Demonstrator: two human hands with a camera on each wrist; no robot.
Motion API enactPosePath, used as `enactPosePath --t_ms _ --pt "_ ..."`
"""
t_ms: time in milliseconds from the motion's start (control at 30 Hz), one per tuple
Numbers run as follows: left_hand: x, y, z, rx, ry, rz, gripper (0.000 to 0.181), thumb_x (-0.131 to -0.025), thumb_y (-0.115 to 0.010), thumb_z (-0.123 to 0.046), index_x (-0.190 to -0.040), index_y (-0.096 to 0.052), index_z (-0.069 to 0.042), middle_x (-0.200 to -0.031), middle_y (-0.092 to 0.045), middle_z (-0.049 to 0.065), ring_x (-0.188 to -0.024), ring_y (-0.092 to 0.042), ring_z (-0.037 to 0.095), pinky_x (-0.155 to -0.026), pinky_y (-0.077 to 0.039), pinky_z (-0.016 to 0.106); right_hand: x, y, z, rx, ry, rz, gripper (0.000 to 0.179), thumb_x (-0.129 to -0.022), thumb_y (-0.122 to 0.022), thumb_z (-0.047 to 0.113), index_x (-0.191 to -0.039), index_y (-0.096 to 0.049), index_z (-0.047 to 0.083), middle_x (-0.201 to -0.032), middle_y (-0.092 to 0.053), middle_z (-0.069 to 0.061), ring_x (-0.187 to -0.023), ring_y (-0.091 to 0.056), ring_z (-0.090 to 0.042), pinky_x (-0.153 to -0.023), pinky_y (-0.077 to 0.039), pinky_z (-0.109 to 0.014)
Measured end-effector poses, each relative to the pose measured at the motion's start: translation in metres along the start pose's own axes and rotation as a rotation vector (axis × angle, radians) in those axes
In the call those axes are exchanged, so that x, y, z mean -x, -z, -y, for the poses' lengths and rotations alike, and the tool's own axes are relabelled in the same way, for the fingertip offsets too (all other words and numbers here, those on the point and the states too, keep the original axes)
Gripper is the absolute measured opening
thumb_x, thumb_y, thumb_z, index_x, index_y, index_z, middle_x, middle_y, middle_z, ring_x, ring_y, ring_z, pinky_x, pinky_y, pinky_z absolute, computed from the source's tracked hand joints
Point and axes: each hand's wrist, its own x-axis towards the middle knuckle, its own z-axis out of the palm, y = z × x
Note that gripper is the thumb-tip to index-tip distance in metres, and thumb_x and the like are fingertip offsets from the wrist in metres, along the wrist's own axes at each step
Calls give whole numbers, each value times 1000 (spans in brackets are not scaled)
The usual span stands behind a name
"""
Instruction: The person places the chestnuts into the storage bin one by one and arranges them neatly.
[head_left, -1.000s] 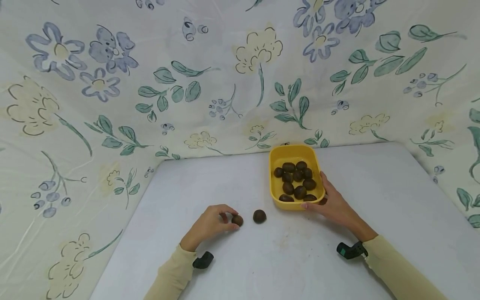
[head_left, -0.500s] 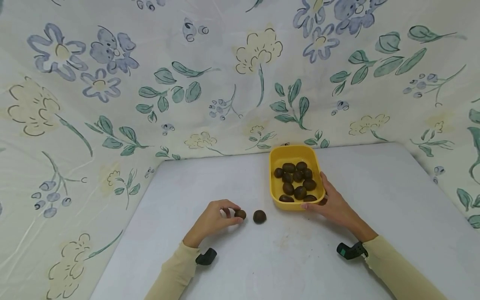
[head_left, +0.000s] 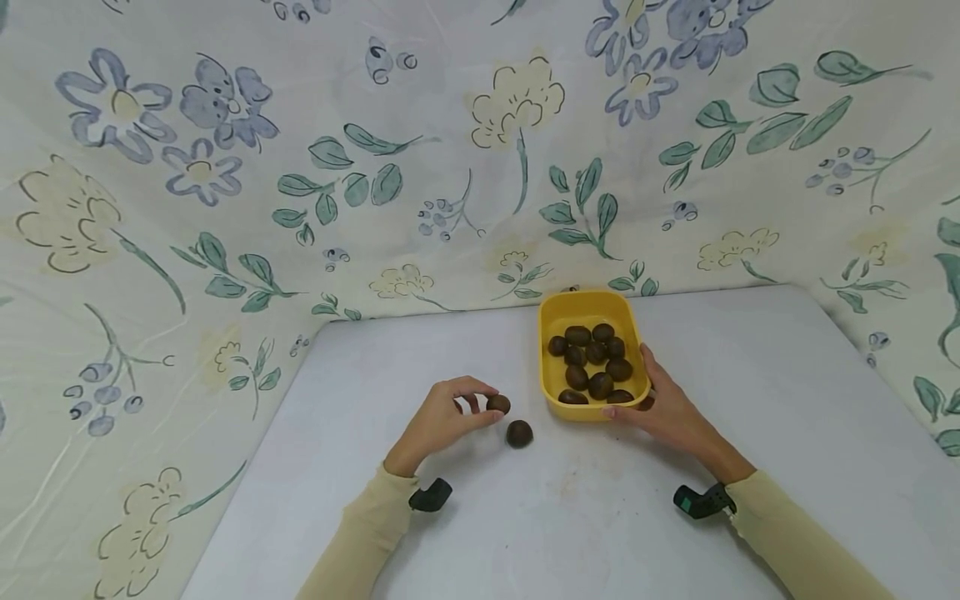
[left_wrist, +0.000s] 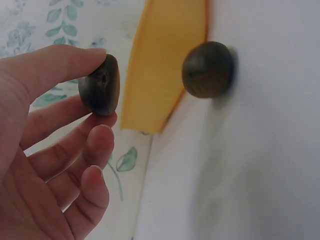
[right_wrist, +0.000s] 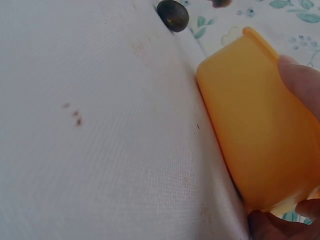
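Note:
My left hand [head_left: 446, 417] pinches a dark brown, chestnut-like nut [head_left: 498, 404] between thumb and fingertips. In the left wrist view that nut [left_wrist: 100, 85] is smooth, with one flatter side, and the lower fingers are curled loosely beneath it. A second such nut [head_left: 519, 433] sits on the white table, just in front of the left fingertips. To its right stands a yellow plastic container [head_left: 551, 312] with several similar nuts [head_left: 596, 352] inside. My right hand [head_left: 671, 412] holds the container at its near right corner, thumb at the front rim; the right wrist view shows its outer wall [right_wrist: 250, 120].
The white tabletop [head_left: 420, 358] runs back to a floral cloth [head_left: 450, 167] hanging behind and at the sides. Small dark specks [right_wrist: 76, 114] dot the table near the right hand. Each wrist wears a black strapped device [head_left: 703, 502].
My left hand has lifted its nut and carried it away from me and to the right, past the left of the other nut. The right hand and container have stayed put.

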Motion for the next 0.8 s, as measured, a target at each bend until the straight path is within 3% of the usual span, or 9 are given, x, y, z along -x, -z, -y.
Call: enactPosePath --t_ms 433,800 --pt "-31 -7 -20 43 -54 -6 28 -87 -83 -29 -113 -79 -19 -109 -77 0 -85 -61 15 -68 -46 25 0 1 1 -18 1 13 132 -81 -84 56 -166 8 12 -174 -5 -20 -158 -15 -48 -124 -22 -65" --pt "-44 -12 -27 60 -69 -2 29 -87 -84 -28 -114 -79 -18 -110 -76 0 -84 -60 14 -66 -44 23 0 2 2 -17 -3 11 132 -81 -84 56 -166 7 11 -174 -5 -20 -158 -16 -48 -124 -23 -63"
